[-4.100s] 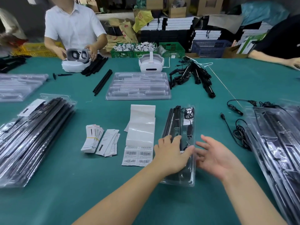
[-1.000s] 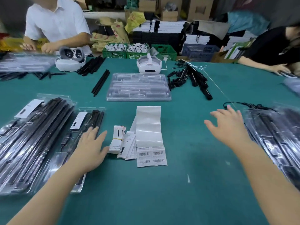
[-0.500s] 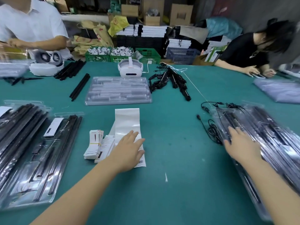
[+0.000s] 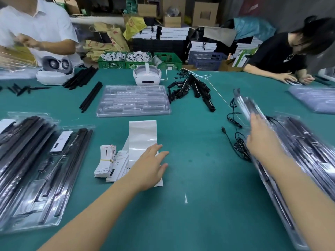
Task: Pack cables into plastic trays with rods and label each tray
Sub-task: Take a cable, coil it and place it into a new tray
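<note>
your left hand [image 4: 150, 165] lies flat, fingers spread, on the label strip [image 4: 142, 136] mid-table. your right hand [image 4: 261, 140] grips a clear tray [image 4: 252, 109] tilted up off the right-hand stack [image 4: 308, 147]; grip blurred. loose cables [image 4: 237, 142] lie just beside it; a labelled tray [image 4: 54, 178] sits left.

White headset [image 4: 147, 76] mid-table; second headset [image 4: 55, 72] far left; green crates [image 4: 167, 60], cardboard boxes [image 4: 204, 14] behind.
</note>
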A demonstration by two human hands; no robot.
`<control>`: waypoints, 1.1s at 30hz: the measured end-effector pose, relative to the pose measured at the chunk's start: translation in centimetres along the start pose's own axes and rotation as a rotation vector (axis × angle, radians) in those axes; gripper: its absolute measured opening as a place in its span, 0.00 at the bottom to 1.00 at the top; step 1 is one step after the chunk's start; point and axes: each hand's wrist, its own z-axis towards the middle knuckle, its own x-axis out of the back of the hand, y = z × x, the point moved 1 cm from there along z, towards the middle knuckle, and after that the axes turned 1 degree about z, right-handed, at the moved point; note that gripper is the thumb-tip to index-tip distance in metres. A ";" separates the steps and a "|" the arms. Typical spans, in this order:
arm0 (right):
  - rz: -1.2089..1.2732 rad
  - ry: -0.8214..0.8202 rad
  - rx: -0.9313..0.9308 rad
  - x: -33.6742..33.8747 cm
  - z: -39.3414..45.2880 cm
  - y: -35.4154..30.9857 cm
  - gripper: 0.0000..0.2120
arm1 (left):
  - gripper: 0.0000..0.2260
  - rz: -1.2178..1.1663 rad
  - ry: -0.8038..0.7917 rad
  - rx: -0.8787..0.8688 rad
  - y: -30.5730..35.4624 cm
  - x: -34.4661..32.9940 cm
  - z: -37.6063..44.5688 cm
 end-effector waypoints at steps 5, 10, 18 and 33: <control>0.159 0.103 -0.011 4.5 2.4 -2.9 0.33 | 0.21 -0.108 -0.011 0.015 0.4 0.5 -0.1; 0.260 0.148 0.069 7.4 1.3 -6.3 0.31 | 0.17 -0.345 0.069 0.053 1.3 1.1 0.1; 0.197 -0.109 0.219 1.5 -7.2 -12.3 0.40 | 0.19 -1.771 -0.031 0.523 3.1 2.1 2.9; 0.024 -0.279 0.251 -10.7 -11.1 -11.9 0.37 | 0.02 -1.214 -0.086 0.624 2.1 0.0 6.7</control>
